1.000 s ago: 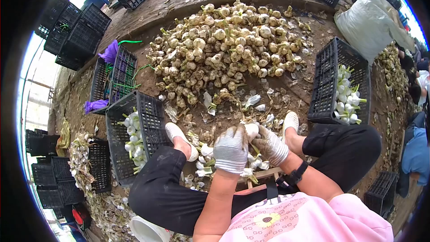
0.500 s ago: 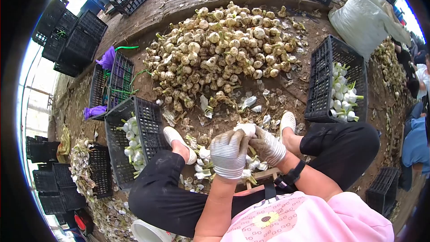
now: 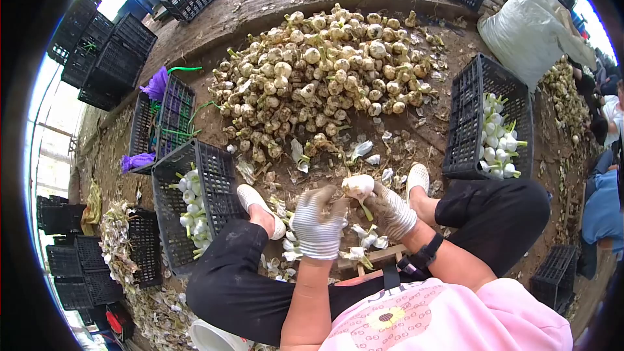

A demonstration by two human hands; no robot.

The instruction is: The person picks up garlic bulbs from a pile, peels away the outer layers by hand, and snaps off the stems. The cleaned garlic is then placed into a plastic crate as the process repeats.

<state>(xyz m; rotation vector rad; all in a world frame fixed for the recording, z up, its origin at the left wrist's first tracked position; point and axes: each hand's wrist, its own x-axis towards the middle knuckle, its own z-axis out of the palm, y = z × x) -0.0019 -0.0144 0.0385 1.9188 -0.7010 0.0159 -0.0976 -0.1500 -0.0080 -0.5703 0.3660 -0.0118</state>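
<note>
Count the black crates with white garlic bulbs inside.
2: the left crate by the left leg, the right crate beyond the right knee. Some background crates' insides are hidden.

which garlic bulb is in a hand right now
The pale bulb in the right gloved hand, its green stem jutting out; the rest lie in the pile, crates or on the ground.

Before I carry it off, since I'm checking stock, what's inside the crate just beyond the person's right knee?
The crate holds white garlic bulbs with green stems. The upper ones show; whatever lies beneath them is covered.
</note>
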